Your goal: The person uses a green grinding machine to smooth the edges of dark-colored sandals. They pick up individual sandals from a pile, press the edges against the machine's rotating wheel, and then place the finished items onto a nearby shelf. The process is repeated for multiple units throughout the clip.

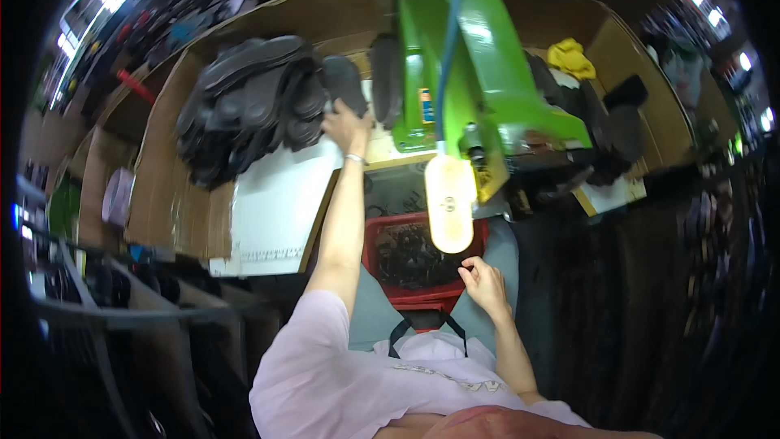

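Note:
A heap of dark grey shoe soles lies at the left of the work surface. Beside its right edge, my left hand has its fingers around the near end of a single dark shoe sole. My right hand hovers over the right side of my lap, fingers curled in a pinch; whatever is between them is too small to make out. Just above it, a pale yellow, sole-shaped piece juts from the green machine. Between my knees sits a red basket full of small dark bits.
Cardboard walls enclose the work surface. A white board with ruler marks lies at left front. A blue hose runs down the machine. Right of it are more dark pieces and a yellow cloth. A rack stands at lower left.

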`<state>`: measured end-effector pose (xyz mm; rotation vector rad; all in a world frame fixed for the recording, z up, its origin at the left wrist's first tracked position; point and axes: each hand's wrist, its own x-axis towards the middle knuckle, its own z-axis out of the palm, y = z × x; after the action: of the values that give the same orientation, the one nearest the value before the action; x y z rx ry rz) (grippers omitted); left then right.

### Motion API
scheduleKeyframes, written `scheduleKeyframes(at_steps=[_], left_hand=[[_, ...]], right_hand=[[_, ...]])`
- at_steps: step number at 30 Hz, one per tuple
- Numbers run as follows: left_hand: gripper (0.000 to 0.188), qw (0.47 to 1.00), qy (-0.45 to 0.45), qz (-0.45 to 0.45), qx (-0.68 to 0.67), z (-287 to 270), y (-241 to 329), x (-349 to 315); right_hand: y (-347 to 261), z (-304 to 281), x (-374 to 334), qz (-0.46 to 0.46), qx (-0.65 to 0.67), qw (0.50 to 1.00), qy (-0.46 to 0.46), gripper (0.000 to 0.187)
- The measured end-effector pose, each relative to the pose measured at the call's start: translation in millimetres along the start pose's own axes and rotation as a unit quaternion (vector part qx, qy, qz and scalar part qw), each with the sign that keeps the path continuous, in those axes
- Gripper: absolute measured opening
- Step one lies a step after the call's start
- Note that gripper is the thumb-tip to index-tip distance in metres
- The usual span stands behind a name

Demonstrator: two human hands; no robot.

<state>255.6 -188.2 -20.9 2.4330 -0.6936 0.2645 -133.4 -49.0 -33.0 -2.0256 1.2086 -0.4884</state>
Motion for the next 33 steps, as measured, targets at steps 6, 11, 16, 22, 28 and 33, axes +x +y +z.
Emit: scheduleKeyframes(at_steps=[6,11,16,22,28,33], left_hand=[[0.054,0.967,0.078,0.074,-0.233,-45,-62,-81],[0.047,0.781,-0.057,-0.035,-0.621,-194,-95,-194],[0.059,0.821,-0.255,0.159,-0.485,-225,-73,-237],[0.072,0.528,-0.394,-0.135,-0.741,-182,6,-290],[0.023,0.688,-0.400,-0.030,-0.605,-147,47,-324],[0.017,0.789,-0.364,0.038,-0.494,-155,74,-271]], right_hand=[[15,-1,-1,-0.016,0.052,0.998,0.028,0.019],[26,-6,-6,0.146,0.479,0.855,-0.136,0.036],[25,-26,-15,0.217,0.710,0.643,-0.188,0.069],[42,-43,-65,0.208,0.675,0.708,0.002,0.047],[61,-21,-115,0.231,0.628,0.743,0.025,0.047],[21,-2,-98,0.194,0.620,0.758,-0.050,0.042]])
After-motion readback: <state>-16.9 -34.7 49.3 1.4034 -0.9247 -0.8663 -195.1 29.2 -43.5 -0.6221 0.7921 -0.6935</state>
